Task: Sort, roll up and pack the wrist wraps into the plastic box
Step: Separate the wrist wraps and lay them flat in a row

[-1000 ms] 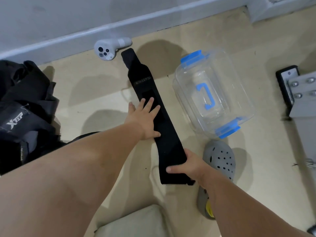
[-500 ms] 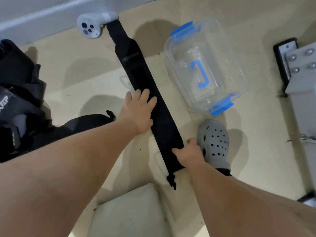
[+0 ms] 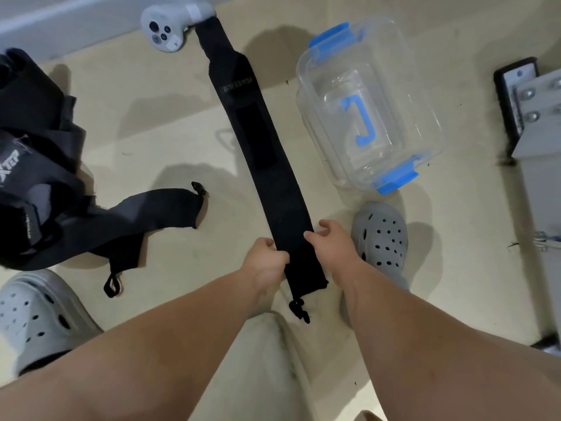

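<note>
Beige floor (image 3: pixel 455 268) fills the view, with a pale wall base along the far edge. On it sits the clear plastic box (image 3: pixel 368 107), its blue clasps at the far and near ends and its lid on. Just left of the box, a long black wrist wrap (image 3: pixel 258 147) lies flat and stretched out, running from beyond the box's far end to well past its near end. The wrap's far tip touches a white controller (image 3: pixel 165 30), far-left of the box.

Near the wrap's near end, the left hand (image 3: pixel 267 259) curls its fingers round the left edge, and the right hand (image 3: pixel 331 243) pinches the right edge, thumb on the cloth. A small loop (image 3: pixel 299 309) hangs from that end.

A grey clog (image 3: pixel 381 238) sits just nearer than the box. Far to the box's left lies a heap of black straps (image 3: pixel 36 165), one loose strap (image 3: pixel 151 211) reaching toward the wrap. A grey metal frame (image 3: pixel 534 104) stands right of the box.
</note>
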